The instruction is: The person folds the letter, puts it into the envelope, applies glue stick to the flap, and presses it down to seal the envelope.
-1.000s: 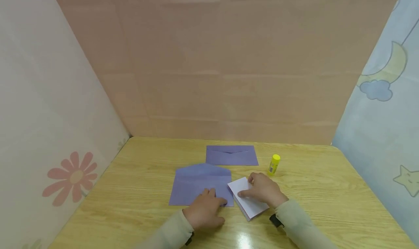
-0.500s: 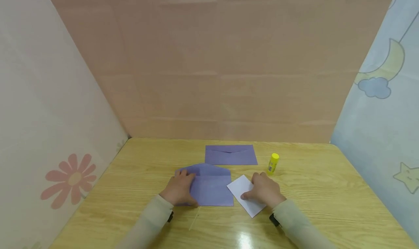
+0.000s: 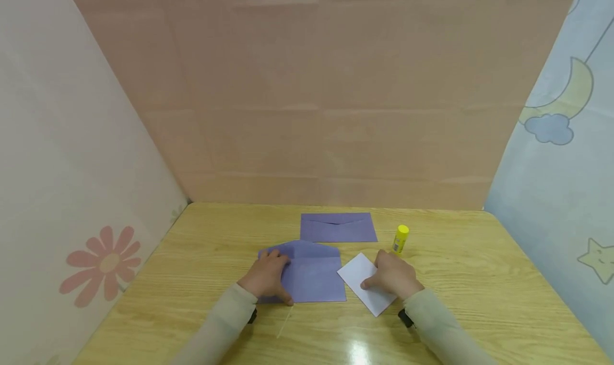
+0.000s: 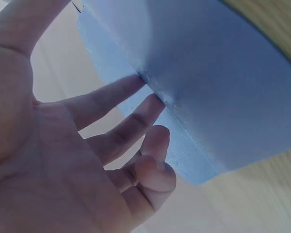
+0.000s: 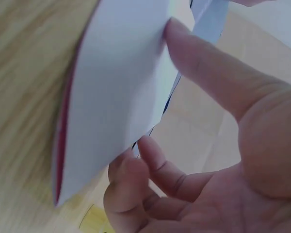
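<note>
A purple envelope (image 3: 314, 280) lies with its flap (image 3: 307, 249) unfolded toward the far side. My left hand (image 3: 268, 277) spans its left part, thumb at the near edge and fingertips at the flap fold. In the left wrist view, the index and middle fingertips (image 4: 155, 99) touch that fold. A folded white card (image 3: 362, 280) lies at an angle just right of the envelope. My right hand (image 3: 395, 274) holds the card, thumb (image 5: 203, 58) on its white face and other fingers at the far edge. Dark red shows inside the card's fold (image 5: 63, 136).
A second purple envelope (image 3: 338, 229), flap folded down, lies farther back. The yellow glue stick (image 3: 400, 239) stands upright just beyond my right hand. A thin pale strip (image 3: 285, 322) lies near my left thumb on the wooden table (image 3: 201, 237). Fabric walls close off the back and sides.
My left hand has moved left from the envelope's near right part to its left side. Lately the envelope has shifted slightly right. The right hand has moved a little right with the card.
</note>
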`<action>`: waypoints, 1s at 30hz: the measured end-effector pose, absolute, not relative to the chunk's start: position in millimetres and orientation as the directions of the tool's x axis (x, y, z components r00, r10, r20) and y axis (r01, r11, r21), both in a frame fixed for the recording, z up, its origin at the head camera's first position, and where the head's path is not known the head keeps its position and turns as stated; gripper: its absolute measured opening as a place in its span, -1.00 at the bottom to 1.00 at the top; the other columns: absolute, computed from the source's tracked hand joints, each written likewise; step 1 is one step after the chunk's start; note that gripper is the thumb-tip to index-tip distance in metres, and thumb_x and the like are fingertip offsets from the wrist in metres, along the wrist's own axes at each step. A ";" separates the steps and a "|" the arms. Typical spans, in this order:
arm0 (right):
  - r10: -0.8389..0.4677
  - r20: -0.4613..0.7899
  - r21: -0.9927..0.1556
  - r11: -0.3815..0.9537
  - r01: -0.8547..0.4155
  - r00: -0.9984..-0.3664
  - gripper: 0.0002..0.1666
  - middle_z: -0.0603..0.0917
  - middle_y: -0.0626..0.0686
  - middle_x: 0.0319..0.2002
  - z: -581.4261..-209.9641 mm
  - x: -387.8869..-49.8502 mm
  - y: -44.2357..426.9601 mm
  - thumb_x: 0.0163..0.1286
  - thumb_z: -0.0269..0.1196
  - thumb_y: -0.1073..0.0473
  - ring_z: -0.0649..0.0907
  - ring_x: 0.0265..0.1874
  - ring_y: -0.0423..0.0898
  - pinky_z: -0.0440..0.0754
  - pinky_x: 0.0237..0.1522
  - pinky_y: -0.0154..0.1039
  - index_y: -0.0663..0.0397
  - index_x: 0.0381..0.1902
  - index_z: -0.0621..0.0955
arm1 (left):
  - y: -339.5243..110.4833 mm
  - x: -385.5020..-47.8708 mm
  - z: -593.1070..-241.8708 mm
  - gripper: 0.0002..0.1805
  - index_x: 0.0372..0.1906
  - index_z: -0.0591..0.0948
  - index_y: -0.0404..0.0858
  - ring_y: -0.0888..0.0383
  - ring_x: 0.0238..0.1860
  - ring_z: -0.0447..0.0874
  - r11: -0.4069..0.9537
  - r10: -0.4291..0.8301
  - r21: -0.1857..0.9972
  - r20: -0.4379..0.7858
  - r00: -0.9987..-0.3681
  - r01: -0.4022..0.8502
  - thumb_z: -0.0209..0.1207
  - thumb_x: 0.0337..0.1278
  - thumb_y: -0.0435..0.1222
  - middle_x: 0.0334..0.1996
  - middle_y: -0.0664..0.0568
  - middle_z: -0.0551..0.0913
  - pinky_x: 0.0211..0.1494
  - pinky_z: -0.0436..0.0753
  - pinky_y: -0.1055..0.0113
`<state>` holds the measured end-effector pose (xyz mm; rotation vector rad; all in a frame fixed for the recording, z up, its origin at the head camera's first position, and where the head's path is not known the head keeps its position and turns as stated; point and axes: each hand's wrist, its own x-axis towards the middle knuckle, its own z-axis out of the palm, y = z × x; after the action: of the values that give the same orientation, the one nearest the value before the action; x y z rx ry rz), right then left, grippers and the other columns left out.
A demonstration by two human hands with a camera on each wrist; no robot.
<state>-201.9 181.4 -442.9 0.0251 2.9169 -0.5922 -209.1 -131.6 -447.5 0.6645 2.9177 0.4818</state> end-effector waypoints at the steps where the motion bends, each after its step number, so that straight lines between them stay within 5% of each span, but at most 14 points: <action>1: -0.016 -0.166 -0.388 0.920 0.050 -0.986 -0.42 0.56 0.03 -0.39 -441.7 -201.8 181.8 -0.08 0.60 -0.03 0.55 -0.43 -0.04 0.46 -0.45 -0.14 0.17 -0.29 0.54 | -131.4 -209.3 -447.3 0.04 0.15 0.59 -0.38 -0.26 0.12 0.40 0.852 0.438 0.337 -0.040 -0.898 0.400 0.71 -0.65 0.02 0.04 -0.19 0.54 0.14 0.51 -0.17; 11: -0.039 -0.125 -0.403 0.915 0.015 -0.991 -0.75 0.64 0.06 -0.32 -423.7 -199.5 185.1 0.19 0.38 0.19 0.58 -0.39 -0.03 0.51 -0.43 -0.12 0.17 -0.19 0.62 | -129.9 -207.8 -447.9 0.03 0.13 0.56 -0.35 -0.30 0.17 0.39 0.851 0.419 0.366 -0.041 -0.907 0.376 0.72 -0.68 -0.01 0.05 -0.17 0.55 0.19 0.49 -0.18; 17: -0.083 0.122 -0.488 0.863 -0.132 -0.989 -0.91 0.60 -0.01 -0.41 -412.2 -200.0 184.5 0.32 0.30 0.23 0.51 -0.53 -0.11 0.43 -0.54 -0.22 0.11 -0.28 0.60 | -129.5 -206.7 -449.6 0.00 0.06 0.56 -0.31 -0.20 0.03 0.42 0.845 0.432 0.344 0.010 -0.902 0.409 0.73 -0.74 -0.02 -0.08 -0.10 0.56 0.09 0.53 -0.09; 22: -0.087 0.322 -0.618 0.735 -0.279 -0.943 -0.89 0.65 0.05 -0.33 -408.9 -203.3 181.1 0.45 0.24 0.20 0.52 -0.61 -0.18 0.47 -0.62 -0.26 0.13 -0.19 0.56 | -122.5 -203.7 -448.2 -0.05 -0.04 0.50 -0.26 -0.02 -0.21 0.36 0.834 0.466 0.288 0.089 -0.880 0.471 0.73 -0.80 -0.05 -0.25 -0.01 0.54 -0.12 0.52 0.11; 30: -0.103 0.268 -0.788 0.549 -0.279 -0.958 -0.78 0.69 0.08 -0.37 -413.9 -205.3 167.9 0.53 0.17 0.13 0.64 -0.63 0.01 0.51 -0.63 -0.24 0.16 -0.03 0.46 | -97.3 -187.8 -447.0 -0.06 -0.05 0.47 -0.20 0.06 -0.23 0.38 0.811 0.542 0.144 0.181 -0.820 0.568 0.73 -0.76 -0.03 -0.21 0.02 0.55 -0.20 0.51 0.23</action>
<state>-205.3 167.9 -413.9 -0.3658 2.9286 -1.5475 -187.8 -97.3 -447.0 0.9589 3.1136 0.3147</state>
